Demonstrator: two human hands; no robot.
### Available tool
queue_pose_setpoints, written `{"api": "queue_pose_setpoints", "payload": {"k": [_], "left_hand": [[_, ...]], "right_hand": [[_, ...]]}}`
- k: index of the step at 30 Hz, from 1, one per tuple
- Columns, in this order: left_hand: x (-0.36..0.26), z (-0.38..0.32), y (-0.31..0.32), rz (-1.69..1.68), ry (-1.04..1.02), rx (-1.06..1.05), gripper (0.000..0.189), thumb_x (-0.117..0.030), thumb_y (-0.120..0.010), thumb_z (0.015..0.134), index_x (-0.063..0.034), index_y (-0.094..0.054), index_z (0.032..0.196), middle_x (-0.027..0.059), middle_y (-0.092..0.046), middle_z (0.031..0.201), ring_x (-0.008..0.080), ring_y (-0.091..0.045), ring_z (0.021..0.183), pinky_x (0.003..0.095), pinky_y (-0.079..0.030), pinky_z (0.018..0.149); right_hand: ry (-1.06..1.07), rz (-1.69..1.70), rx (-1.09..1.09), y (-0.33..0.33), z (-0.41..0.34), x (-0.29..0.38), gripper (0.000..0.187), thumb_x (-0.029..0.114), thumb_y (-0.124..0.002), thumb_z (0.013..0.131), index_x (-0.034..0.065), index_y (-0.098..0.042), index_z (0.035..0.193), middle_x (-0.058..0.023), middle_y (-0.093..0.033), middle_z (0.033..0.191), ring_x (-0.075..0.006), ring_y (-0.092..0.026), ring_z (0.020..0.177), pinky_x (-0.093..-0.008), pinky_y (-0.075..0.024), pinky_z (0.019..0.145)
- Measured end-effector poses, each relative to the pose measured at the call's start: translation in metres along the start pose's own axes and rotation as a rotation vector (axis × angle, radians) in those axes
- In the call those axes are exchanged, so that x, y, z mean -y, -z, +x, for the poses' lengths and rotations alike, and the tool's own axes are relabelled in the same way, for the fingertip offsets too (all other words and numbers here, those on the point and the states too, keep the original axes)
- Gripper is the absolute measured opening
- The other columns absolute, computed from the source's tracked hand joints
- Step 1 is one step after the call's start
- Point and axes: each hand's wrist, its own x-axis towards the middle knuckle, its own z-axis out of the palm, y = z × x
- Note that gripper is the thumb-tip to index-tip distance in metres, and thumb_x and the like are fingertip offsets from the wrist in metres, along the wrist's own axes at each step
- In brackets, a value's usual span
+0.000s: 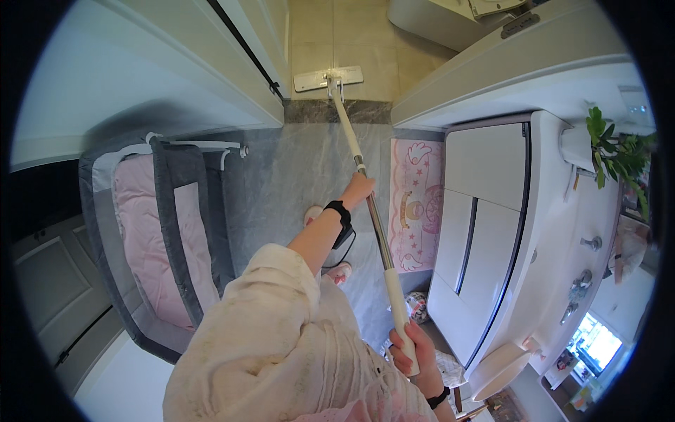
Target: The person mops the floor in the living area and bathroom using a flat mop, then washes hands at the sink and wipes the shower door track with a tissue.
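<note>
Both hands grip the long pole of a flat floor mop (pixel 393 287). My left hand (pixel 359 190) is closed round the metal middle section, with a black band and a small dark device at that wrist. Lower in the picture, my right hand (pixel 416 351) wraps round the white end grip, a dark band on its wrist. The white rectangular mop head (pixel 328 79) lies on beige floor tiles just past a dark stone threshold (pixel 364 111). Its underside is hidden.
A grey folding cot (pixel 176 237) with pink bedding stands left on grey tiles. Right are a pink patterned mat (pixel 416 205), a white cabinet (pixel 485 211) and a potted plant (pixel 601 147). Door frames flank the threshold. A pale rounded fixture (pixel 437 24) stands beyond it.
</note>
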Motion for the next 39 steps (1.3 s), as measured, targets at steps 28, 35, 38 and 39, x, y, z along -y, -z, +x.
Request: {"api": "queue_pose_setpoints", "payload": {"k": [28, 35, 38, 39], "left_hand": [[-0.347, 0.269, 0.126, -0.012, 0.091, -0.062, 0.024, -0.019, -0.052, 0.086, 0.0054, -0.054, 0.086, 0.016, -0.063, 0.073, 0.0187, -0.051, 0.048, 0.0329, -0.034, 0.04], [-0.486, 0.384, 0.182, 0.055, 0.117, -0.071, 0.021, -0.018, -0.049, 0.087, 0.0021, -0.053, 0.087, 0.0114, -0.06, 0.069, 0.0168, -0.047, 0.049, 0.0343, -0.034, 0.043], [-0.531, 0.43, 0.211, 0.039, 0.134, -0.098, 0.026, -0.014, -0.049, 0.084, 0.0081, -0.054, 0.097, 0.0131, -0.06, 0.071, 0.0201, -0.053, 0.053, 0.0357, -0.039, 0.046], [-0.545, 0.446, 0.222, 0.033, 0.128, -0.108, 0.026, -0.014, -0.049, 0.084, 0.0081, -0.055, 0.095, 0.0137, -0.06, 0.073, 0.0205, -0.053, 0.053, 0.0359, -0.039, 0.046]], "right_hand": [[-0.127, 0.17, 0.27, -0.302, 0.177, 0.266, 0.03, 0.034, -0.037, 0.103, 0.0042, -0.039, 0.096, -0.0069, -0.043, 0.08, -0.0158, -0.041, 0.043, -0.0292, -0.039, 0.033], [-0.126, 0.126, 0.297, -0.441, 0.246, 0.383, 0.032, 0.03, -0.037, 0.103, 0.012, -0.038, 0.13, -0.0052, -0.042, 0.081, -0.0138, -0.039, 0.043, -0.027, -0.0367, 0.032], [-0.131, 0.133, 0.251, -0.507, 0.272, 0.418, 0.04, 0.028, -0.036, 0.104, 0.0147, -0.032, 0.14, -0.0048, -0.042, 0.081, -0.0129, -0.038, 0.043, -0.027, -0.0364, 0.032], [-0.129, 0.138, 0.238, -0.528, 0.283, 0.428, 0.042, 0.027, -0.036, 0.104, 0.0151, -0.03, 0.143, -0.0047, -0.042, 0.081, -0.0127, -0.038, 0.043, -0.027, -0.0363, 0.032]]}}
